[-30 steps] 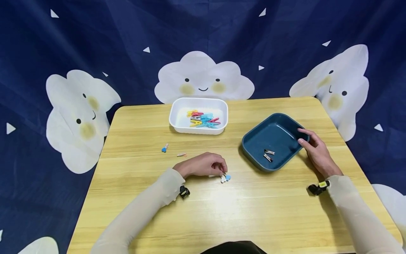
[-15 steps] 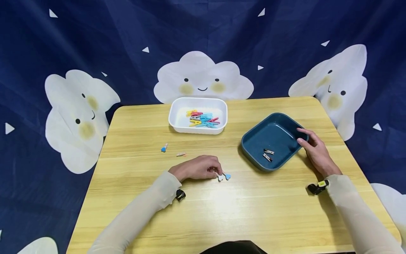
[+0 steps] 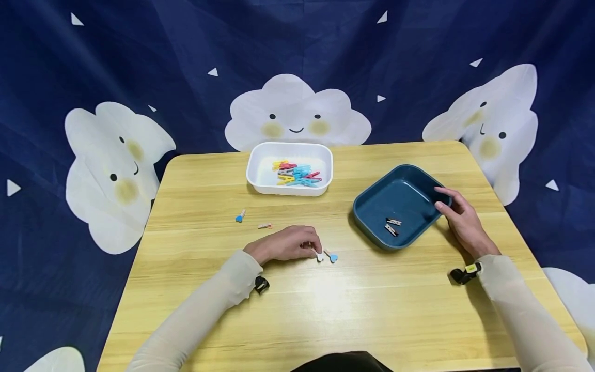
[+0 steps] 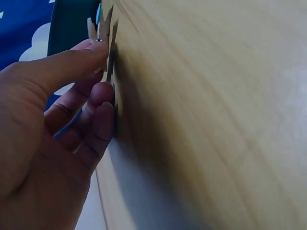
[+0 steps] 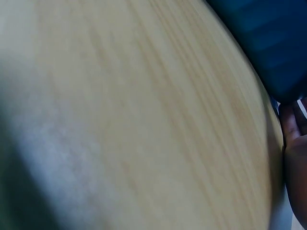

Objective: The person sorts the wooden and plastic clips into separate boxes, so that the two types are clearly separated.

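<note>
My left hand (image 3: 290,243) pinches a small wooden clothespin with a white heart (image 3: 319,257) between thumb and fingertips, low over the table. In the left wrist view the clothespin (image 4: 104,29) sticks out past the thumb, its prongs pointing up. Just to its right lies a clothespin with a light blue heart (image 3: 333,258). My right hand (image 3: 466,225) grips the right rim of a dark blue tub (image 3: 372,235), thumb and fingers over its edge. Two small wooden clothespins (image 3: 392,230) lie inside that tub. In the right wrist view only part of the hand shows.
At the back stands a white tub (image 3: 290,190) holding several red, yellow and blue plastic clothespins (image 3: 299,174). Left of my left hand lie a clothespin with a blue heart (image 3: 240,216) and a pale clothespin (image 3: 265,226). A cloud-patterned curtain hangs behind the table (image 3: 195,196).
My left hand has shifted a little left, drawing the white-heart clothespin away from the light blue one. The right hand and the dark blue tub stay in place.
</note>
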{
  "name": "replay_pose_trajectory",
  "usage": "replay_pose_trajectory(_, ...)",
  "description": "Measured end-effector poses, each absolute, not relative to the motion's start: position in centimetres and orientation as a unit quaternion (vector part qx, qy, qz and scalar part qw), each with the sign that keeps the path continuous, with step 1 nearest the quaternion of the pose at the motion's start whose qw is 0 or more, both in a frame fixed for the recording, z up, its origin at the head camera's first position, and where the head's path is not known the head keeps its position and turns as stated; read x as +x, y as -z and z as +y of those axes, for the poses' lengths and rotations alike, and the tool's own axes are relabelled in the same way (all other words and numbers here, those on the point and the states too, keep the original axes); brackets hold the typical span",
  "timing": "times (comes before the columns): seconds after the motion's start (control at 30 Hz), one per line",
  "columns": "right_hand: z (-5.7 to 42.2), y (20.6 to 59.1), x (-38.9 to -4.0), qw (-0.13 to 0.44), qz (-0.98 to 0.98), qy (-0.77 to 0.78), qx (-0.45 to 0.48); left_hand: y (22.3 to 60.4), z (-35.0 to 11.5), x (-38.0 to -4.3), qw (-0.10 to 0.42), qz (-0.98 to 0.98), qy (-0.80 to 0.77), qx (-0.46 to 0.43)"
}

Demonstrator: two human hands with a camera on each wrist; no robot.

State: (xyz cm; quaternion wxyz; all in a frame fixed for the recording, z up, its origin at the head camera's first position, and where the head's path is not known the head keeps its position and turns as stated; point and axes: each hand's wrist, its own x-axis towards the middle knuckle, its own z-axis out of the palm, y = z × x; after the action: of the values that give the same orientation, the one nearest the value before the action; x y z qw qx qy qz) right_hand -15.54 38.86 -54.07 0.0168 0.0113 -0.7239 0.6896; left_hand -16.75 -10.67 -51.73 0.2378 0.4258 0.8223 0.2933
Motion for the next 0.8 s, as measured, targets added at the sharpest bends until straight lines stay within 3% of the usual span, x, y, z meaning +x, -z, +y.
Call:
replay_pose_trajectory(0.4, 38.9, 54.2, -15.6, 0.016, -0.721, -0.693, 0.013, 51.0, -8.4, -18.5, 0.193, 0.804, -0.356, 0.436)
replay_pose_trajectory(0.8, 39.0, 54.2, -15.5, 0.011, -0.710, -0.704, 0.021, 48.8, -2.6, -20.9, 0.162, 0.794, -0.381, 0.446)
